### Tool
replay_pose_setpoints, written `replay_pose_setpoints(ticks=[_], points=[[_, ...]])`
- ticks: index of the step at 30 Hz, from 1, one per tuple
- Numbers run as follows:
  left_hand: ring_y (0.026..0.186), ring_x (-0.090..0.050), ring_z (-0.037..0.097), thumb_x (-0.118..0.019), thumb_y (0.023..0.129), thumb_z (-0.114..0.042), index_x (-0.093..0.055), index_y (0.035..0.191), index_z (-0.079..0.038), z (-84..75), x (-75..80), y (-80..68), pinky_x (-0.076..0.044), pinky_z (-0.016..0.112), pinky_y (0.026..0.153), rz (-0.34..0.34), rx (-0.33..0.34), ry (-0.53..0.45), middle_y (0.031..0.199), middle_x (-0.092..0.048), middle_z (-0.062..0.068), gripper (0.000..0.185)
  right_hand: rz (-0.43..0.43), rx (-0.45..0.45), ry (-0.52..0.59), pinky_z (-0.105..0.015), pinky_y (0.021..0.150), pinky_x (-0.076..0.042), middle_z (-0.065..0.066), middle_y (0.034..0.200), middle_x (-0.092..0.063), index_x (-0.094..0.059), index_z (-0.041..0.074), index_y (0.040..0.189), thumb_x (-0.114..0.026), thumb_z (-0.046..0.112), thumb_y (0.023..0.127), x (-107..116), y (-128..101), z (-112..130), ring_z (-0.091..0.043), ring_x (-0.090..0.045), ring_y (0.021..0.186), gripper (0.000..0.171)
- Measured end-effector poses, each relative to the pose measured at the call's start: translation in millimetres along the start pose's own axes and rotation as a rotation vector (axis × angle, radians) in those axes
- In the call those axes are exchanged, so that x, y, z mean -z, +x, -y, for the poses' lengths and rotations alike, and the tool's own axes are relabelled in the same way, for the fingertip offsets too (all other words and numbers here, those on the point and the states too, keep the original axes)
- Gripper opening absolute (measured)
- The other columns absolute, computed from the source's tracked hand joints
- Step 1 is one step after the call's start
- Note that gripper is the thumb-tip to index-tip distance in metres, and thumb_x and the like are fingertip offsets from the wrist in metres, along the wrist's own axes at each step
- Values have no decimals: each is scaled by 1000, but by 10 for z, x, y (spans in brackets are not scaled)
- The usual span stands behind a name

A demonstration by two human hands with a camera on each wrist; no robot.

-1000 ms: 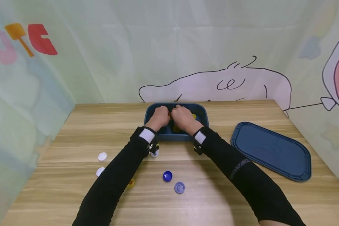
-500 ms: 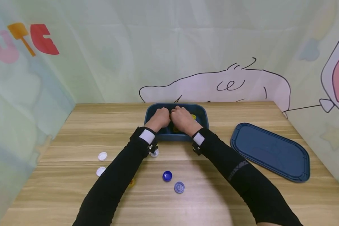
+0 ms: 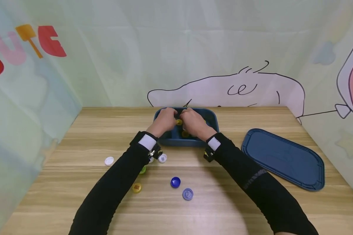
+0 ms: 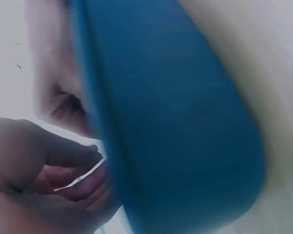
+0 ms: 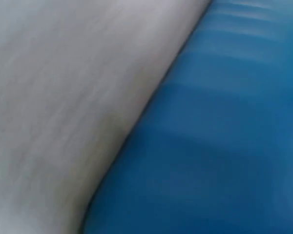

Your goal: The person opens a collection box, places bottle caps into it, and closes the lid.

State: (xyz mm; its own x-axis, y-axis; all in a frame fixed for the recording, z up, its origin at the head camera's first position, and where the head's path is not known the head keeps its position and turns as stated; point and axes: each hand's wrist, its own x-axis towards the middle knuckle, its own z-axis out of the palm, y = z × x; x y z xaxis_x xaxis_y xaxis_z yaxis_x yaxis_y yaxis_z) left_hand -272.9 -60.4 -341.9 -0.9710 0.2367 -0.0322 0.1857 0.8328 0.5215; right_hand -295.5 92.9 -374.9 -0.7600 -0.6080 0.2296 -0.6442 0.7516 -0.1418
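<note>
Both hands reach into a dark blue plastic box (image 3: 182,142) at the back of the table. My left hand (image 3: 165,121) is over its left half, thumb and fingers loosely curved, with a gap between them in the left wrist view. My right hand (image 3: 193,122) dips in beside it, fingers bent down; I cannot tell if it holds anything. A yellow bottle cap (image 3: 179,122) shows between the hands, close to the left fingertips. Another yellow cap (image 3: 185,133) lies lower in the box. The right wrist view shows only the blurred box wall (image 5: 210,146) and tabletop.
The box's blue lid (image 3: 282,158) lies flat at the right. Loose caps lie in front: a dark blue cap (image 3: 175,182), a pale blue one (image 3: 187,194), a yellow one (image 3: 137,187), a green one (image 3: 142,170) and white ones (image 3: 109,161). A printed cloth (image 3: 114,58) hangs behind.
My hands, close together before, have parted slightly, and a yellow cap shows between them. The left forearm has shifted left, uncovering the green cap and covering one white cap.
</note>
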Motion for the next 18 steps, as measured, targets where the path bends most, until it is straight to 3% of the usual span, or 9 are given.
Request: replay_pose_setpoints(ticks=[3,7,13,18], points=[[114,-62,27,-55,102,-5,-64,132,3,-42,84,-171,-50,39,97,-56,-59,-43,131,-66,17,32,-52,31,66,-38,83,-51,-15,99,-70,-77,-3,106,-59,-7,92,70,-78,26,-29,-59,93,22],[101,-60,27,-58,104,-10,-67,125,1,-67,156,-501,-52,39,88,-97,-124,-42,116,-67,14,25,-117,76,157,-36,85,-52,-13,102,-70,-75,-3,115,-58,-4,98,174,-242,129,-26,-59,96,24],[97,-59,23,-66,102,-13,-68,124,0,-13,164,-1034,-54,37,86,-58,-148,-37,113,-64,11,25,-171,170,198,-34,84,-54,-11,107,-70,-75,-1,113,-67,0,96,342,-545,399,-24,-61,98,18],[106,-64,27,-71,97,-9,-70,121,0,135,85,-1321,-54,42,91,-49,-174,19,118,-67,14,25,-139,245,198,-26,77,-55,-6,103,-69,-76,2,112,-73,3,94,355,-783,655,-15,-64,88,18]])
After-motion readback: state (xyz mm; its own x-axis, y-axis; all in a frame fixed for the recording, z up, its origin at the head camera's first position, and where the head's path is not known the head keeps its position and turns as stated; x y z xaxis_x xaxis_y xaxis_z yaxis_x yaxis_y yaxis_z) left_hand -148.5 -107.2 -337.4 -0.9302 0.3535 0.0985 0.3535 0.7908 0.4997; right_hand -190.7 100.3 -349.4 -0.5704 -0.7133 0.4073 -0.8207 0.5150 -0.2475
